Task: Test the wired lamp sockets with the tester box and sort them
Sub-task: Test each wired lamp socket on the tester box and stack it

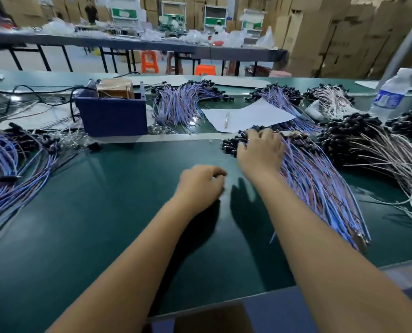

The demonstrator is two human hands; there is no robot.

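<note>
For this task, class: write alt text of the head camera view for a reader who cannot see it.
A person's right hand rests on the black socket ends of a fanned bundle of blue and purple wired lamp sockets on a dark green worktable, while the left hand hangs loosely curled nearby. A dark blue plastic tester box stands behind, with more bundles around.

1. Two bare hands: the left hand [200,182] near the middle, the right hand [260,152] just right of it.
2. One dark blue plastic box [112,115], far left.
3. One white paper sheet [245,116], far centre.
4. One clear plastic water bottle [390,94], far right.
5. Two orange plastic stools [149,61] in the far background.
6. Wired black sockets [308,169]: several heaps, too many to count.
</note>
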